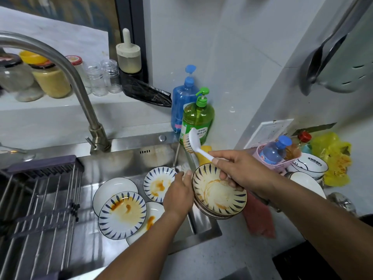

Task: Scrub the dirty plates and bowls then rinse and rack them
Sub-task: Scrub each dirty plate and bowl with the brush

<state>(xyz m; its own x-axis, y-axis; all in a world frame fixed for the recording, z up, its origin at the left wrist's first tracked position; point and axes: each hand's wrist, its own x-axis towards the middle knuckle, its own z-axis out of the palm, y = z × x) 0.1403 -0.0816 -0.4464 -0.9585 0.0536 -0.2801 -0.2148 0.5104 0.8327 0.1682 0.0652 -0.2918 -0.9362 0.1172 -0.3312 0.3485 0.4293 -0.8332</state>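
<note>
Stack of bowls [219, 194]: sits on the sink's right edge, tilted so the top bowl's mouth faces up and toward the camera. Glazed ceramic, cream inside with dark radial dashes round the rim, orange sauce smeared across the inner wall. The right hand [240, 170] is directly above the far rim; the left hand [178, 191] is at the stack's left rim, touching or just beside it. Both are close, but the right hand carries the tool.

Right hand: fingers curled round the white plastic handle of the dish brush [194, 143]. The brush's long axis runs up and to the left from the fist, bristle head raised well clear of the bowl and pointing away from it. Judgement: the head must swing down and back toward the bowl's interior before scrubbing starts.

Left hand: fingers extended, loosely together, thumb at the rim; whether it actually grips the stack cannot be told.

Outward: four soiled or plain plates [123, 215] lie flat and overlapping on the floor of the stainless sink [113, 160]. A wire rack [38, 205] spans the sink's left part. Green detergent bottle [197, 120] stands behind on the worktop.
</note>
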